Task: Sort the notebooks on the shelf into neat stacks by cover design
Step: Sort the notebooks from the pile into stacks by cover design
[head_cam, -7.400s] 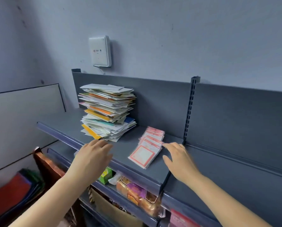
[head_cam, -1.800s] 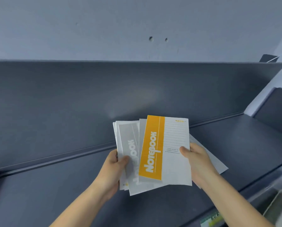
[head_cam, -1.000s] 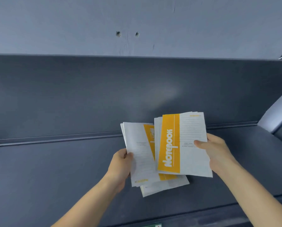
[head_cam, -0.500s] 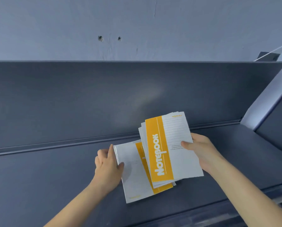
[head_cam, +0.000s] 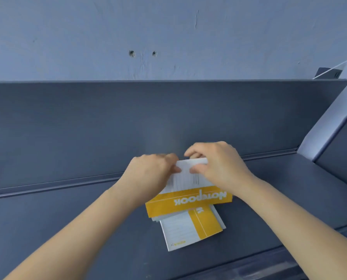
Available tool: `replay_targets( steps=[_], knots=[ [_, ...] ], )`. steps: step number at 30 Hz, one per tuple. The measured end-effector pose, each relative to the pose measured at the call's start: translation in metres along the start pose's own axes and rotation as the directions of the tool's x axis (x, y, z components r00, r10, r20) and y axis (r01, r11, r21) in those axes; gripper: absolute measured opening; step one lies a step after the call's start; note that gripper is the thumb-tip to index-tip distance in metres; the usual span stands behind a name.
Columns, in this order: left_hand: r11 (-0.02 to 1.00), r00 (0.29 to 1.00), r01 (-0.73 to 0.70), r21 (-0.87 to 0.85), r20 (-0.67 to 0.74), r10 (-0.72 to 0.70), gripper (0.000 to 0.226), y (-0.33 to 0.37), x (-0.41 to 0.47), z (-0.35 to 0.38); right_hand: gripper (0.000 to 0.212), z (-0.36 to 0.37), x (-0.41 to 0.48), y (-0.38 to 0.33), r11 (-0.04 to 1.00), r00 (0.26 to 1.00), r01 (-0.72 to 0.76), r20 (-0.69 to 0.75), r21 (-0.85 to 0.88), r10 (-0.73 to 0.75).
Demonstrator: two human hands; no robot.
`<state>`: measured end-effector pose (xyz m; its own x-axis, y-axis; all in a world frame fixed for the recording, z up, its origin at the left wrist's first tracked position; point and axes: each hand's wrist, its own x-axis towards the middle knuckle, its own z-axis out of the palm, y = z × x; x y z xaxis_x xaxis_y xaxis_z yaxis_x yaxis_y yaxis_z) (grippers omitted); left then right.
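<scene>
Step in hand: judging by the hands, a batch of yellow-band covers is being squared up and set down as one stack on the shelf (head_cam: 67,229).
Where the notebooks are: the top notebooks (head_cam: 188,201) sit crosswise, lettering upside down to the camera, over the bottom notebooks (head_cam: 190,227). The bottom ones lie flat on the shelf with the same yellow band and stick out toward the near edge.
Left hand (head_cam: 152,172): its grip is clamped on the far edge of the top notebooks, thumb on the cover and fingers curled over the edge.
Right hand (head_cam: 219,164): its grip is closed the same way on that far edge, just beside the left.
Unclear: whether the top notebooks rest flat or are tipped up at the back.
Next move calls for: turning the top notebooks to match those below, so the edges line up. Then both grips should let go together so nothing fans out.
In the way: the back panel (head_cam: 168,118) stands close behind the knuckles and leaves little room to swing the notebooks round. The loose corners of the bottom notebooks could catch.
Around: a grey wall (head_cam: 188,27) with two small holes (head_cam: 142,53), a thin cord (head_cam: 330,71) at upper right, and a neighbouring shelf section (head_cam: 340,158) at right.
</scene>
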<state>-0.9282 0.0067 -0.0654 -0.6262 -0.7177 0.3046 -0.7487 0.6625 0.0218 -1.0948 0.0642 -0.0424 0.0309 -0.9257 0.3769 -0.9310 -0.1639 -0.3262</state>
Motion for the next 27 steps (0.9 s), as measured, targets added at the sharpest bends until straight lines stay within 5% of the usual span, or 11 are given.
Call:
replay_targets(
  steps=[2, 4, 5, 7, 9, 10, 14, 17, 20, 23, 27],
  knots=[
    [0.972, 0.988, 0.113, -0.207, -0.085, -0.133, 0.021, -0.007, -0.006, 0.005, 0.041, 0.000, -0.001, 0.010, 1.000, 0.967, 0.017, -0.255, 0.025, -0.010],
    [0.833, 0.946, 0.251, -0.494, -0.057, -0.319, 0.029, -0.014, -0.010, 0.010, 0.055, 0.001, -0.006, 0.024, 0.978, 0.892, -0.118, -0.415, 0.169, 0.179],
    [0.712, 0.915, 0.312, -0.629, -0.003, -0.404, 0.033, -0.018, -0.011, 0.015, 0.062, 0.004, -0.010, 0.028, 0.909, 0.862, -0.234, -0.358, 0.344, 0.358],
    [0.443, 0.845, 0.384, -0.810, 0.114, -0.523, 0.036, -0.019, -0.013, 0.027, 0.070, 0.016, -0.019, 0.029, 0.543, 0.799, -0.465, 0.066, 0.699, 0.598],
    [0.290, 0.799, 0.421, -0.859, 0.201, -0.566, 0.031, -0.013, -0.017, 0.043, 0.052, 0.035, -0.030, 0.024, 0.140, 0.741, -0.584, 0.455, 0.800, 0.495],
    [0.282, 0.791, 0.450, -0.848, 0.231, -0.567, 0.025, -0.007, -0.020, 0.051, 0.039, 0.045, -0.034, 0.020, 0.078, 0.740, -0.596, 0.509, 0.799, 0.439],
    [0.229, 0.769, 0.558, -0.798, 0.392, -0.505, 0.024, 0.024, -0.034, 0.075, 0.034, 0.072, -0.039, 0.021, 0.484, 0.777, -0.613, 0.365, 0.624, 0.513],
    [0.307, 0.789, 0.570, -0.762, 0.402, -0.465, 0.024, 0.020, -0.040, 0.094, 0.034, 0.075, -0.036, 0.032, 0.663, 0.802, -0.596, 0.300, 0.453, 0.516],
    [0.434, 0.795, 0.601, -0.671, 0.442, -0.416, 0.016, 0.013, -0.042, 0.104, 0.028, 0.082, -0.037, 0.046, 0.776, 0.816, -0.572, 0.280, 0.265, 0.506],
    [0.691, 0.817, 0.560, -0.457, 0.443, -0.369, 0.037, 0.009, -0.050, 0.113, 0.025, 0.098, -0.044, 0.058, 0.817, 0.781, -0.575, 0.327, 0.046, 0.532],
    [0.862, 0.885, 0.427, -0.272, 0.324, -0.335, 0.039, 0.011, -0.063, 0.118, 0.037, 0.107, -0.051, 0.069, 0.841, 0.794, -0.542, 0.329, 0.000, 0.512]
  ],
)
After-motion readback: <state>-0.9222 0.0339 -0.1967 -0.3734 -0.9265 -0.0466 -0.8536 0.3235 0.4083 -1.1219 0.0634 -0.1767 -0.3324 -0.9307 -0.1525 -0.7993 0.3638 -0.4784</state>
